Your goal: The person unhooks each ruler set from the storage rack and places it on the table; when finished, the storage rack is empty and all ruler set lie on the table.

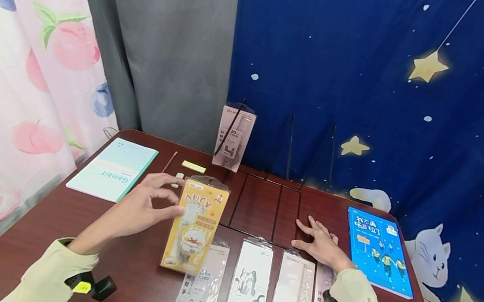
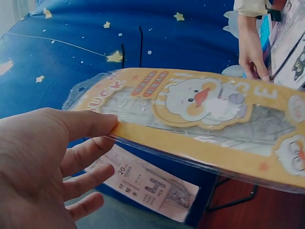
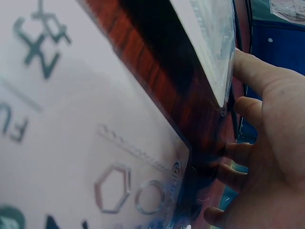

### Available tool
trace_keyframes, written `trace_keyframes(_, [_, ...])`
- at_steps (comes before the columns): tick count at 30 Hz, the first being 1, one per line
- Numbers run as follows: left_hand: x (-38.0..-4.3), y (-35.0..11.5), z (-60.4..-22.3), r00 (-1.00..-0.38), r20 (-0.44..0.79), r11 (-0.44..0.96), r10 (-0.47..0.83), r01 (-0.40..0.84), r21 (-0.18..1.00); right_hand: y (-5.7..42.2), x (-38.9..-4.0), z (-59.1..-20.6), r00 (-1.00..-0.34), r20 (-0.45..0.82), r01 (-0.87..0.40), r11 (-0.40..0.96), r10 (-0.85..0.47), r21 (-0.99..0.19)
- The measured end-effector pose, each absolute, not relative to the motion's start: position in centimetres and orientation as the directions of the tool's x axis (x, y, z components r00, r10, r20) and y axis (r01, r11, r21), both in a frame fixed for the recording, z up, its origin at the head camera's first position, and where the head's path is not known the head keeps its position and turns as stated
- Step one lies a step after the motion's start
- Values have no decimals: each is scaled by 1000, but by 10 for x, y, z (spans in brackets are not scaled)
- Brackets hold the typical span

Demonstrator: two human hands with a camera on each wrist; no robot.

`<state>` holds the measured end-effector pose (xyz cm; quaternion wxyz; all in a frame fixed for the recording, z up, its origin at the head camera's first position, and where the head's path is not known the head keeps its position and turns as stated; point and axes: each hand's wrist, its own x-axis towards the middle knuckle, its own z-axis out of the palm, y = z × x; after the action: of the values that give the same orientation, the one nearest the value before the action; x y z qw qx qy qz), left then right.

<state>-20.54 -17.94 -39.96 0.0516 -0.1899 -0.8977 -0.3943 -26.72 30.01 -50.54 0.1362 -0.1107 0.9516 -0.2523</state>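
Note:
In the head view my left hand (image 1: 137,208) pinches the left edge of a yellow duck ruler pack (image 1: 195,227), thumb in front. Up close in the left wrist view, the pack's printed duck (image 2: 200,100) and clear window face the camera, with the thumb (image 2: 102,124) near its hang-hole end. My right hand (image 1: 322,244) has its fingers spread at the right side of the black wire rack's base (image 1: 276,213). Nothing is held in it. A pink ruler pack (image 1: 234,139) hangs from the rack's left hook.
Several ruler packs (image 1: 248,287) lie in a row along the near side of the table. A Gambit notebook (image 1: 110,168), a pencil (image 1: 170,161) and small erasers (image 1: 193,166) lie at the left. A blue book (image 1: 379,250) lies at the right. Curtains hang behind.

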Motion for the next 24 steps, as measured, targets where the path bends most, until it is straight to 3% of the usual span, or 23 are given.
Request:
trace_keyframes(9, [-179, -211, -416, -941, 106, 633, 323, 297, 715, 299, -267, -507, -939, -208, -138, 852, -275, -505])
trace_keyframes(16, [-178, -231, -440, -935, -27, 628, 354, 216, 748, 300, -268, -506, -943, -199, -141, 863, -266, -484])
trace_keyframes(19, [-178, -232, -454, -937, -20, 630, 350, 219, 745, 300, -268, -507, -943, -200, -139, 862, -265, -487])
trace_keyframes(24, [-180, -227, -475, -943, 100, 677, 316, 299, 672, 301, -268, -508, -944, -198, -137, 862, -263, -489])
